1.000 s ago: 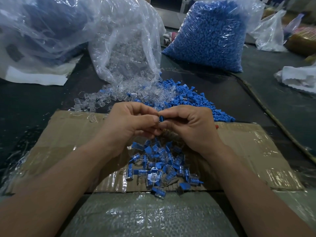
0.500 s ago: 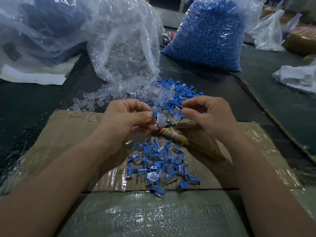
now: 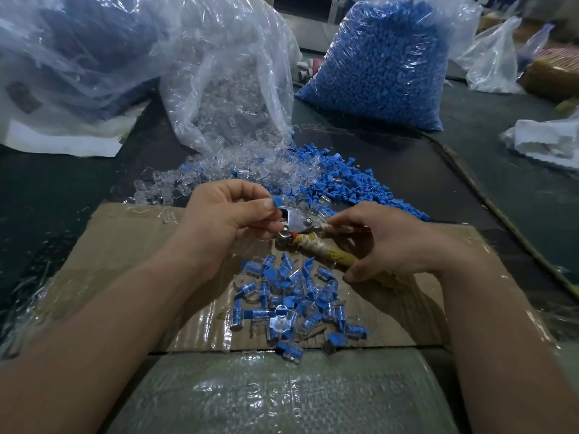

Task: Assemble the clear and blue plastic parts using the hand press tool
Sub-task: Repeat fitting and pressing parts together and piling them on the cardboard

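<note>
**Surface.** A dark table (image 3: pixel 78 189) carries a taped cardboard sheet (image 3: pixel 125 245) at its near centre.

**Stock, far side.**
- At eleven o'clock from the hands, a bag of clear parts (image 3: pixel 232 98) is slumped open, with loose clear parts (image 3: pixel 163 189) spilling from it.
- At one o'clock stands a full bag of blue parts (image 3: pixel 382 67), with loose blue parts (image 3: pixel 360 186) strewn in front of it.
- At six o'clock, on the cardboard, lies a pile of joined pieces (image 3: pixel 291 302).

**Left hand (image 3: pixel 225 220).** Its thumb and curled forefinger pinch a blue part (image 3: pixel 276 202) against the metal head of the hand press tool (image 3: pixel 297 220). We cannot tell whether a clear part sits under it, because the fingers cover that spot.

**Right hand (image 3: pixel 394 242).** It lies at three o'clock of the tool head. The fingers curl loosely over the upper wrapped handle (image 3: pixel 326 255) and the thumb sits under the lower one. The handles look spread, not squeezed.

**Change.**
- A second ago both hands met fingertip to fingertip over one blue piece.
- Half a second ago the right hand had drawn off toward two o'clock, baring the tool.
- Now it has dropped onto the handles, and the left hand has kept its pinch throughout.
- We judge that the hand-fitting is done, the piece is at the press, and the squeeze is due.

**Markings.** We can read no brand, label or writing on the bags, the tool or the cardboard.
</note>
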`<control>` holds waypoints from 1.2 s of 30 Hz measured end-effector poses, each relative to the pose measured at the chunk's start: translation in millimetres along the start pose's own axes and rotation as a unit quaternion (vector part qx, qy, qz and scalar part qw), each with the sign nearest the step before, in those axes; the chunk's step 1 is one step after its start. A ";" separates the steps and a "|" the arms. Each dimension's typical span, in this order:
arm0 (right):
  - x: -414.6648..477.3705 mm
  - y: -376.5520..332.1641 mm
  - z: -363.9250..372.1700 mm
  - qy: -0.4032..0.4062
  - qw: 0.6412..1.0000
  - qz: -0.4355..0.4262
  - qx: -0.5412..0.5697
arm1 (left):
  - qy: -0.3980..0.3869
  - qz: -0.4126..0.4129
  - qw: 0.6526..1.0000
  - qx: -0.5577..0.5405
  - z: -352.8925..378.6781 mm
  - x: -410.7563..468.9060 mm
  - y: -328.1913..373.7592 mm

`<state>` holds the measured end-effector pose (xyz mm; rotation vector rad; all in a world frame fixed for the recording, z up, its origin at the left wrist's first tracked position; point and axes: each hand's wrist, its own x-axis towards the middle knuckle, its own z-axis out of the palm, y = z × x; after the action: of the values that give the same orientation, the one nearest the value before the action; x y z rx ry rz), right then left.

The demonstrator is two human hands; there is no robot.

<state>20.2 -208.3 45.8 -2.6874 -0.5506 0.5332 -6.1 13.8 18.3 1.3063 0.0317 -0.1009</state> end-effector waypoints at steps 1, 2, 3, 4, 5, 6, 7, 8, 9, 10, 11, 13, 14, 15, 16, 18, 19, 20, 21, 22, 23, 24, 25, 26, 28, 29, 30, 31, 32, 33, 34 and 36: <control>-0.2 -1.8 0.3 0.010 1.000 0.001 -0.002 | -0.001 0.000 1.000 0.000 0.3 0.0 0.0; -0.1 -3.9 1.1 0.023 1.000 0.004 -0.001 | 0.000 0.001 1.000 -0.001 0.6 0.2 0.1; 0.1 -6.5 2.2 0.039 0.999 0.009 0.000 | 0.001 0.000 1.000 -0.004 0.8 0.2 0.3; 0.7 -9.4 3.7 0.055 0.998 0.016 -0.003 | 0.003 0.001 1.000 -0.007 0.9 0.3 0.4; 1.8 -12.3 5.3 0.069 0.997 0.021 -0.012 | 0.007 0.002 1.000 -0.011 1.0 0.5 0.5; 3.3 -14.6 6.9 0.081 0.996 0.025 -0.026 | 0.010 0.003 1.000 -0.015 0.7 0.6 0.7; 4.7 -16.7 8.5 0.090 0.995 0.029 -0.042 | 0.012 0.004 1.000 -0.018 0.5 0.6 1.2; 6.2 -18.1 10.0 0.100 0.993 0.032 -0.061 | 0.012 0.005 1.000 -0.020 0.4 0.4 1.6; 7.8 -18.5 11.8 0.112 0.990 0.036 -0.083 | 0.012 0.006 1.000 -0.020 0.6 0.2 1.8; 9.4 -18.6 13.5 0.125 0.986 0.039 -0.104 | 0.012 0.009 1.000 -0.019 0.8 -0.1 1.9; 10.8 -18.3 15.3 0.135 0.983 0.042 -0.116 | 0.013 0.012 1.000 -0.020 1.3 -0.7 2.1; 11.5 -16.8 18.1 0.143 0.982 0.046 -0.113 | 0.021 0.025 0.999 -0.028 1.8 -1.9 3.0; 10.7 -15.5 18.1 0.150 0.982 0.043 -0.108 | 0.026 0.035 0.999 -0.030 1.7 -2.0 3.4; 9.5 -13.9 17.0 0.167 0.980 0.035 -0.104 | 0.032 0.042 0.998 -0.031 1.4 -1.8 3.7; 8.3 -12.1 15.4 0.192 0.976 0.026 -0.100 | 0.038 0.047 0.998 -0.031 0.8 -1.6 4.0; 7.1 -10.7 11.9 0.246 0.966 0.006 -0.081 | 0.046 0.056 0.997 -0.033 0.1 -1.0 3.9; 6.8 -11.6 11.8 0.267 0.962 -0.006 -0.061 | 0.049 0.061 0.996 -0.031 0.2 -0.9 3.5; 6.9 -13.9 12.7 0.282 0.959 -0.016 -0.038 | 0.053 0.065 0.996 -0.028 0.5 -1.2 3.1; 6.9 -16.4 14.5 0.288 0.957 -0.024 -0.018 | 0.054 0.068 0.996 -0.026 1.4 -1.7 2.9; 6.8 -18.6 16.5 0.287 0.958 -0.028 -0.006 | 0.055 0.072 0.996 -0.025 2.2 -2.1 3.0; 6.9 -20.3 18.8 0.279 0.960 -0.029 -0.003 | 0.054 0.077 0.995 -0.020 2.8 -2.7 3.0; 6.8 -21.2 20.6 0.270 0.962 -0.030 -0.004 | 0.053 0.083 0.995 -0.013 3.3 -3.3 3.1; 7.0 -22.0 21.7 0.263 0.964 -0.033 -0.005 | 0.053 0.088 0.995 -0.008 3.5 -3.6 3.4; 7.4 -22.7 22.4 0.258 0.966 -0.037 -0.005 | 0.052 0.092 0.994 -0.003 3.4 -3.8 3.8; 8.1 -24.0 23.7 0.250 0.967 -0.044 -0.009 | 0.052 0.101 0.994 0.005 3.4 -4.3 4.0; 8.5 -24.4 25.0 0.247 0.968 -0.047 -0.015 | 0.051 0.105 0.993 0.010 3.5 -4.5 4.0; 8.9 -25.0 26.2 0.245 0.968 -0.052 -0.022 | 0.049 0.109 0.993 0.016 3.7 -4.9 4.0; 9.2 -25.5 27.4 0.242 0.968 -0.057 -0.029 | 0.048 0.111 0.992 0.021 4.0 -5.2 3.9; 9.4 -26.1 28.3 0.239 0.969 -0.062 -0.033 | 0.047 0.113 0.992 0.025 4.3 -5.5 3.6; 9.7 -26.6 28.9 0.234 0.969 -0.065 -0.036 | 0.047 0.114 0.992 0.029 4.3 -5.6 3.4; 9.8 -26.9 29.4 0.231 0.970 -0.067 -0.036 | 0.047 0.114 0.992 0.031 4.4 -5.5 3.3; 9.8 -27.2 29.6 0.224 0.972 -0.066 -0.034 | 0.047 0.116 0.992 0.034 4.7 -5.4 3.2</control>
<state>7.9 -173.0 28.1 -2.6837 -0.6141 -0.1345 -11.3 10.4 23.0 1.3731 -0.0428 0.1589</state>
